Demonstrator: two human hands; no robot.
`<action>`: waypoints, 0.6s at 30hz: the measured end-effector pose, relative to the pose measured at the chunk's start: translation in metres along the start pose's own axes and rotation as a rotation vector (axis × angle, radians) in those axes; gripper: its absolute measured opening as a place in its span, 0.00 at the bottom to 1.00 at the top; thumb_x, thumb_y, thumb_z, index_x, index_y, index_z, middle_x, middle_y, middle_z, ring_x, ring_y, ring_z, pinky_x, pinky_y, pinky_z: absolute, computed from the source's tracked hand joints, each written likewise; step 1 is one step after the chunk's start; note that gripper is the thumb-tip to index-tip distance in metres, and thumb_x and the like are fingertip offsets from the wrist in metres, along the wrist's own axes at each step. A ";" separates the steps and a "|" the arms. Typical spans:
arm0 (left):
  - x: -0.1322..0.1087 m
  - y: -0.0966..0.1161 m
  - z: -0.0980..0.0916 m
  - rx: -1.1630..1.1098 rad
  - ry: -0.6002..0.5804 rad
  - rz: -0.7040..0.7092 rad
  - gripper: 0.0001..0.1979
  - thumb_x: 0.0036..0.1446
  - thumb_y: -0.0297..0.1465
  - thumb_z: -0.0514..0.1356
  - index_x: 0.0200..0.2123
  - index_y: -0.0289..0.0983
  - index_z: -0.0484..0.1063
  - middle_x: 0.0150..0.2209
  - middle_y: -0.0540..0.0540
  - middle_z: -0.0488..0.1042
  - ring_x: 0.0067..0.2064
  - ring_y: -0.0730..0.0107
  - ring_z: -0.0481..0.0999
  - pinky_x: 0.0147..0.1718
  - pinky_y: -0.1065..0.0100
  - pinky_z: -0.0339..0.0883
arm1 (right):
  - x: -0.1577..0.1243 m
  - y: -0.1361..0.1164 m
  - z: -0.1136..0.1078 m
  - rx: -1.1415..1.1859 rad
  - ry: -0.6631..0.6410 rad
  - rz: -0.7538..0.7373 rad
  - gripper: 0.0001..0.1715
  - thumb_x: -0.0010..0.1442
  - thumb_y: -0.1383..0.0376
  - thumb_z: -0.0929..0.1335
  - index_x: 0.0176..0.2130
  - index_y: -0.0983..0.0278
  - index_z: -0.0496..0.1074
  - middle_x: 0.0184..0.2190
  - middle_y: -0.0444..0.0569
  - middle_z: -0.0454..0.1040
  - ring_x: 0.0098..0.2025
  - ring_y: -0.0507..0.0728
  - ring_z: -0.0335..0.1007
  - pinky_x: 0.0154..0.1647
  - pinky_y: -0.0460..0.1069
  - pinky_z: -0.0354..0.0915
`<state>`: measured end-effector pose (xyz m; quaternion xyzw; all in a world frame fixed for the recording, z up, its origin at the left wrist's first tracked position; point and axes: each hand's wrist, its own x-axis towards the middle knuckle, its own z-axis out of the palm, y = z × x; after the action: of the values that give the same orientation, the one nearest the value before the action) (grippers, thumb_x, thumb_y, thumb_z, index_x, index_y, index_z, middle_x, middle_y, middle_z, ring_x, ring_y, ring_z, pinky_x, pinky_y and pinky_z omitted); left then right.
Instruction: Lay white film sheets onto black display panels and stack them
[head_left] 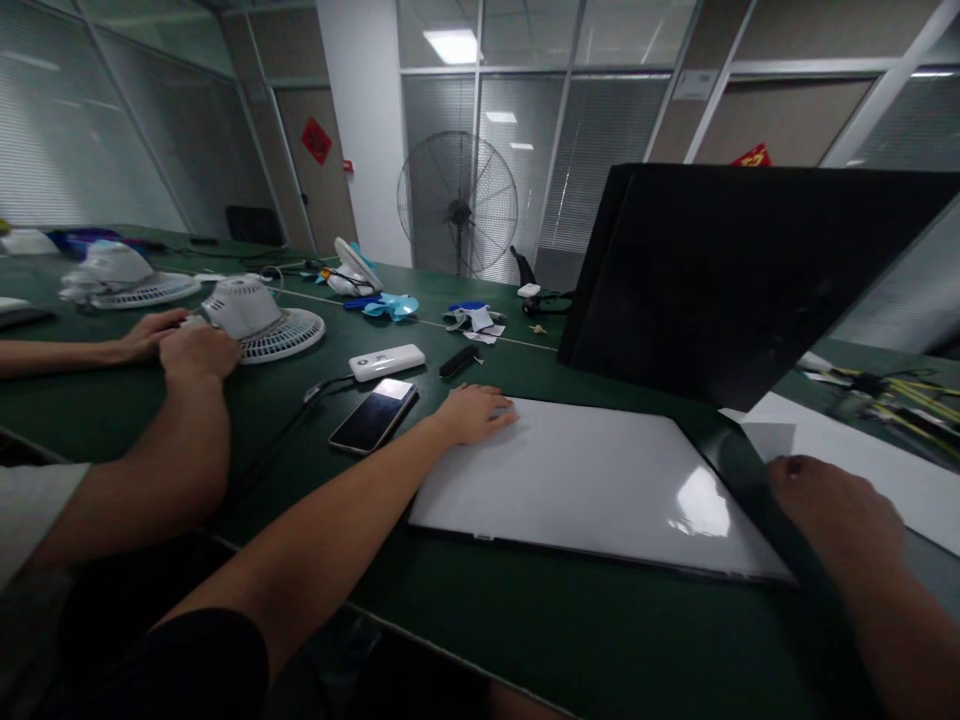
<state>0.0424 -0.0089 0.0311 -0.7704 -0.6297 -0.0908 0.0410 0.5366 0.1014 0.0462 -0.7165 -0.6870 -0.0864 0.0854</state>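
A flat white panel [585, 480] with a thin dark rim lies on the green table in front of me, a bright reflection near its right side. My left hand [478, 412] rests on the panel's far left corner, fingers stretched out and flat. Beyond the right edge of the panel, my right hand [836, 510] is closed, slightly smeared by motion. It seems to grip the edge of a thin dark see-through sheet [739, 465] that runs beside the panel; its fingertips are partly hidden.
A large black screen-like panel [750, 280] stands tilted behind the white one. White paper [862, 470] and cables [915, 400] lie at right. Left are a phone [375, 415], a white power bank [387, 362] and a black folding tool [459, 361]. A co-worker's hands [199, 345] hold a white fan [251, 310].
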 end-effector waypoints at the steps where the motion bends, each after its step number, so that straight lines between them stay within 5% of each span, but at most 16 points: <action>1: 0.000 0.000 0.000 0.000 -0.001 -0.003 0.33 0.74 0.53 0.43 0.64 0.44 0.75 0.67 0.38 0.73 0.65 0.47 0.75 0.64 0.45 0.65 | 0.000 -0.001 -0.004 -0.016 0.011 -0.014 0.42 0.71 0.46 0.51 0.52 0.67 0.81 0.42 0.70 0.80 0.42 0.77 0.79 0.37 0.63 0.70; 5: -0.002 -0.001 0.002 -0.007 -0.009 -0.025 0.33 0.73 0.55 0.44 0.65 0.46 0.74 0.68 0.39 0.71 0.66 0.45 0.74 0.64 0.42 0.65 | -0.005 -0.018 -0.011 -0.009 -0.086 -0.128 0.39 0.69 0.42 0.56 0.54 0.61 0.81 0.38 0.62 0.81 0.37 0.71 0.79 0.38 0.62 0.73; 8: -0.002 -0.004 0.003 -0.023 -0.017 -0.035 0.33 0.73 0.55 0.44 0.65 0.47 0.73 0.69 0.40 0.71 0.67 0.45 0.73 0.65 0.42 0.63 | -0.024 -0.045 -0.008 0.178 -0.184 -0.416 0.38 0.67 0.40 0.58 0.51 0.59 0.84 0.41 0.58 0.84 0.39 0.68 0.81 0.42 0.62 0.78; 12: -0.002 -0.007 0.003 -0.046 -0.034 -0.020 0.32 0.74 0.54 0.43 0.66 0.46 0.73 0.69 0.39 0.70 0.69 0.46 0.70 0.66 0.42 0.61 | -0.067 -0.090 -0.005 0.382 -0.108 -0.890 0.36 0.69 0.39 0.59 0.47 0.55 0.86 0.50 0.54 0.83 0.50 0.68 0.81 0.55 0.66 0.78; 18: -0.003 -0.007 -0.002 -0.078 -0.060 -0.011 0.31 0.75 0.53 0.43 0.66 0.46 0.73 0.70 0.39 0.70 0.71 0.47 0.68 0.67 0.40 0.59 | -0.099 -0.119 -0.009 0.536 -0.071 -1.162 0.25 0.73 0.48 0.63 0.48 0.53 0.86 0.51 0.51 0.82 0.52 0.67 0.81 0.56 0.66 0.79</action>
<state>0.0351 -0.0108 0.0319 -0.7704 -0.6308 -0.0925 -0.0085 0.4136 0.0083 0.0313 -0.1837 -0.9635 0.0800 0.1778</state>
